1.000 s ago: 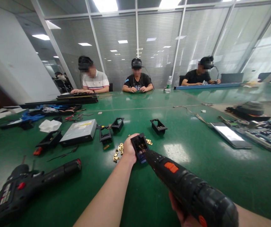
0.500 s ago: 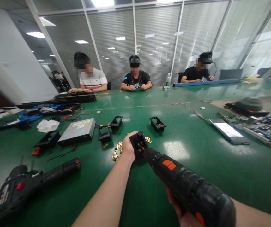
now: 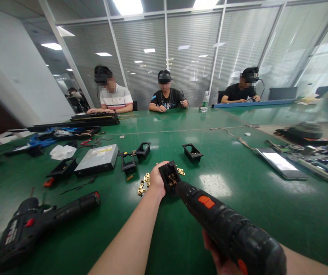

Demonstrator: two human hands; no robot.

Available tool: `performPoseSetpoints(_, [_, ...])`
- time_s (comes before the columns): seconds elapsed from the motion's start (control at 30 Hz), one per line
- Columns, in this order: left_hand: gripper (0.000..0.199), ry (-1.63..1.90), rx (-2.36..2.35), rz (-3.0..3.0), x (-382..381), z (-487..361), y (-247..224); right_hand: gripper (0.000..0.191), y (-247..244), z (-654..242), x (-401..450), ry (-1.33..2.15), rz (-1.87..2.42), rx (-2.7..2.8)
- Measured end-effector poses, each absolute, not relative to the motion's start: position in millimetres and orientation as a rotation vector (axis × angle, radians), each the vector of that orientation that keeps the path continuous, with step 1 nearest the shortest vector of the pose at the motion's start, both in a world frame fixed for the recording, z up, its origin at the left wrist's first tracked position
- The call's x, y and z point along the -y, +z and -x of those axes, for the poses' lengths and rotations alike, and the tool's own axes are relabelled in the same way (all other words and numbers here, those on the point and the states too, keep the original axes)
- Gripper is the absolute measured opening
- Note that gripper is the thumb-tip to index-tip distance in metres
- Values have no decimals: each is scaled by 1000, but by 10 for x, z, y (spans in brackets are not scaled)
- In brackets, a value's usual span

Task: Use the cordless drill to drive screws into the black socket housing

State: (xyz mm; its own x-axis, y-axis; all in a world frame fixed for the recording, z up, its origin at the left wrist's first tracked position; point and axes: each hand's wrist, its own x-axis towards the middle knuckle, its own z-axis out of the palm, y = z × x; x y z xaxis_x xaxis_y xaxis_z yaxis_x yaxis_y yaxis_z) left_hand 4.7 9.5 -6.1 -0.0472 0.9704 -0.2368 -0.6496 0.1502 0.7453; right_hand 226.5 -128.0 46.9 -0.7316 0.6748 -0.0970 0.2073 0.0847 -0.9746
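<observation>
My left hand (image 3: 158,180) grips a black plastic housing (image 3: 166,172) from its left side, its open face tilted toward me, with brass-coloured parts inside. My right hand (image 3: 214,254), partly hidden under the tool, is closed around a black and orange power screwdriver (image 3: 227,219). The tool's front end is at the lower right edge of the housing; its tip is hidden. Small brass pieces (image 3: 142,185) lie left of my left hand, and a few more (image 3: 181,171) lie behind the housing on the right.
Three similar black housings (image 3: 192,152) stand behind. A metal drive (image 3: 96,160) and a second power tool (image 3: 29,225) lie left. A phone-like device (image 3: 280,163) and circuit boards (image 3: 321,160) are right. Three people sit across the green table (image 3: 164,124).
The view has shifted slightly, so most things appear a little to the right. Both hands keep their holds. The middle person across the table has raised one hand.
</observation>
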Motion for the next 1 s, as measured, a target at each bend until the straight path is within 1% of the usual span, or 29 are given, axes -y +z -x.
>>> performPoseSetpoints(0.37, [9, 1345, -835, -483, -18, -41, 27, 30, 496, -2219, 1310, 1654, 846, 1986])
performPoseSetpoints(0.47, [16, 1391, -818, -554, -12, -46, 17, 29, 499, -2242, 1294, 1622, 850, 1960])
performPoseSetpoints(0.57, [16, 1411, -847, -569, -13, -52, 9, 27, 455, -2209, 1161, 1583, 864, 1919])
performPoseSetpoints(0.8, [11, 1414, -854, -539, -34, -48, 27, 29, 372, -1895, 738, 1544, 890, 1811])
performPoseSetpoints(1.0, [10, 1427, -867, -530, -42, -45, 38, 28, 389, -2103, 1072, 1609, 863, 1830])
